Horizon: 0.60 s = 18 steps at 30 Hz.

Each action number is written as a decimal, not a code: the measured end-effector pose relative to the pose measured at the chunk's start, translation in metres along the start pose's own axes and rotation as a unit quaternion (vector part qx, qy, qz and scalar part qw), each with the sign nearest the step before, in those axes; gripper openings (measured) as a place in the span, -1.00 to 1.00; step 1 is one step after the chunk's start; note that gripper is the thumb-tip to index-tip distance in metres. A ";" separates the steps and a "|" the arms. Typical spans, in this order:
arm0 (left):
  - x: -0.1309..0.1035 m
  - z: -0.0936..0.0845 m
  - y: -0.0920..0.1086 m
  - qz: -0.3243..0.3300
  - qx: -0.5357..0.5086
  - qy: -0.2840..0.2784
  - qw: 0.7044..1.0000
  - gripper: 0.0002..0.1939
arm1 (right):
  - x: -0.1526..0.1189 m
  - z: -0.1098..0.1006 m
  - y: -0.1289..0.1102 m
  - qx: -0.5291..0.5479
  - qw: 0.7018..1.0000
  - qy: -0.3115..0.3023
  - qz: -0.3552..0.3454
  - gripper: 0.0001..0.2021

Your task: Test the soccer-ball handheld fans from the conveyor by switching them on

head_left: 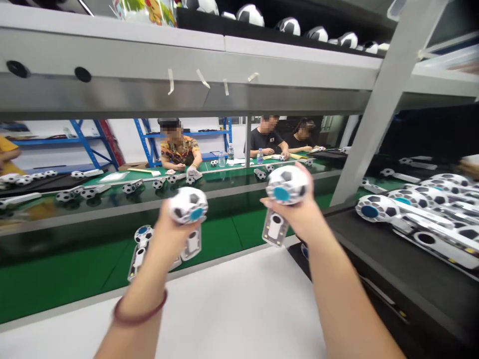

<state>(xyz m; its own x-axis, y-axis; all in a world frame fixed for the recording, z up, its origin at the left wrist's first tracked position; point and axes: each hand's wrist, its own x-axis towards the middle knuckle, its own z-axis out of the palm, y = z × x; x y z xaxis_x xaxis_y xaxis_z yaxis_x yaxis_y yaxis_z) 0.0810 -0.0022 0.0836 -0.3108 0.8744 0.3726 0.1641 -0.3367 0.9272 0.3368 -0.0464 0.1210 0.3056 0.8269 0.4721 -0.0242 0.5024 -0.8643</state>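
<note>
My left hand (170,232) is closed around a soccer-ball device (188,205), its round patterned head with a blue disc above the fingers and a clear-edged handle hanging below. A second such device (287,184) is gripped by my right hand (299,204), its blue disc facing me and its handle pointing down. Both are held up over the near edge of the green surface (224,232). Left of my left forearm, another device (143,234) lies on the green surface, partly hidden by the arm.
A white tabletop (239,304) lies below my forearms. At the right, a black tray (348,234) bears several soccer-ball devices, beside a slanted grey post (377,109). A shelf (187,50) spans overhead. Several people sit across the green surface.
</note>
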 end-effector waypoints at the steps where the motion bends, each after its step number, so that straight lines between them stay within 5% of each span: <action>1: 0.005 0.008 -0.010 -0.004 0.008 -0.012 1.000 -0.24 | 0.008 0.011 0.018 -0.012 1.000 0.002 0.011 -0.11; 4: 0.026 0.033 -0.047 -0.075 -0.032 -0.054 0.995 -0.22 | 0.023 0.030 0.066 0.055 0.994 -0.015 0.098 -0.01; 7: 0.044 0.051 -0.079 -0.110 -0.038 -0.065 0.991 -0.43 | 0.031 0.034 0.096 0.101 0.980 -0.005 0.169 -0.33; 11: 0.057 0.063 -0.101 -0.102 0.013 -0.062 0.993 -0.54 | 0.034 0.035 0.126 0.065 0.984 0.041 0.159 -0.53; 14: 0.068 0.056 -0.102 -0.081 0.108 -0.082 0.987 -0.53 | 0.035 0.035 0.152 0.015 0.986 0.049 0.160 -0.55; 18: 0.075 0.021 -0.089 -0.032 0.315 -0.057 0.947 -0.56 | 0.037 0.030 0.186 -0.083 0.980 0.059 0.173 -0.47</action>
<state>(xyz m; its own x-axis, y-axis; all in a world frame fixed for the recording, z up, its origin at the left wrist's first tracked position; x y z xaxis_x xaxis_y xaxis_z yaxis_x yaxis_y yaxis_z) 0.0629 0.1005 0.0278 -0.2408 0.9303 0.2768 0.6859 -0.0387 0.7267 0.3153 0.0854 -0.0175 0.4145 0.9004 0.1318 0.0067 0.1418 -0.9899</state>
